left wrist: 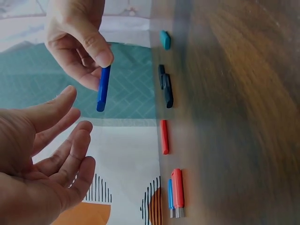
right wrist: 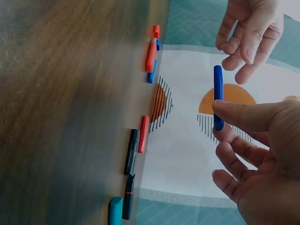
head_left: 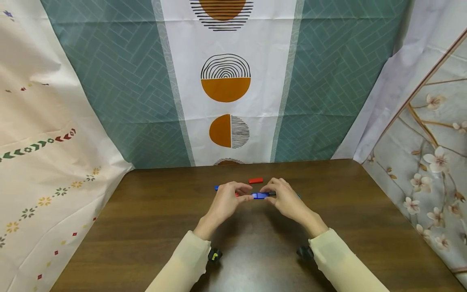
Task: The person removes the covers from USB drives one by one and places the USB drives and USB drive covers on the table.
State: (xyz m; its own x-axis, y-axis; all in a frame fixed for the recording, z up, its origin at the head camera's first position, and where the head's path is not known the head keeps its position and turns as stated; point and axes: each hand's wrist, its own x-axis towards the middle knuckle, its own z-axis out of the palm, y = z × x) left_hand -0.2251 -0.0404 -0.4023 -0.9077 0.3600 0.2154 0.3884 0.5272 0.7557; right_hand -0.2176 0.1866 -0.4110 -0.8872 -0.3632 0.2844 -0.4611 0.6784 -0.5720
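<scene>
A slim blue stick-like piece [head_left: 260,195] is held up above the table; its exact kind is unclear. My right hand [head_left: 288,200] pinches it between thumb and fingertips, as the right wrist view shows the piece [right wrist: 218,86] projecting beyond the thumb. Opposite, my left hand [head_left: 225,198] hovers with loosely bent fingers spread. The left wrist view shows a gap between this left hand [left wrist: 47,154] and the blue piece [left wrist: 103,91]. Nothing lies in the left hand's fingers.
Along the table's back lie a red piece [head_left: 256,180], two dark pieces [right wrist: 131,152] end to end, and a teal piece [right wrist: 115,211]. A red piece with a silver end [left wrist: 177,187] lies beside a similar blue one [left wrist: 170,193]. Patterned cloth [head_left: 226,40] hangs behind the table.
</scene>
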